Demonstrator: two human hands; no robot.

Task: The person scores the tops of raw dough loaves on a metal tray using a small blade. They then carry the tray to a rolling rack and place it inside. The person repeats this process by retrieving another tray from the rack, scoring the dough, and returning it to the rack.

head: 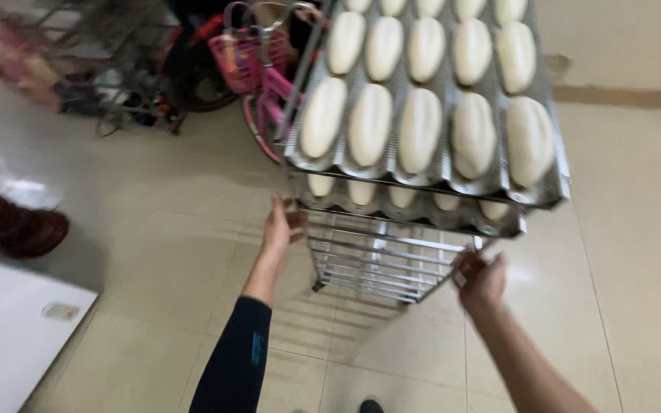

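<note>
A tall metal rack trolley (380, 264) stands on the tiled floor in front of me. Its top shelf carries a perforated metal tray (552, 180) with rows of pale, unbaked oval dough loaves (419, 130). A second tray (510, 223) of loaves sits just below. My left hand (280, 226) grips the rack's left upright, fingers curled round it. At the right upright, my right hand (480, 277) is closed on the frame. Empty wire runners fill the rack lower down.
A pink children's bicycle with a basket (248, 61) stands right behind the rack at the left. Dark stools (28, 229) sit at the left edge, above a white appliance top (9, 329). A wire shelf frame (93, 46) is at the top left.
</note>
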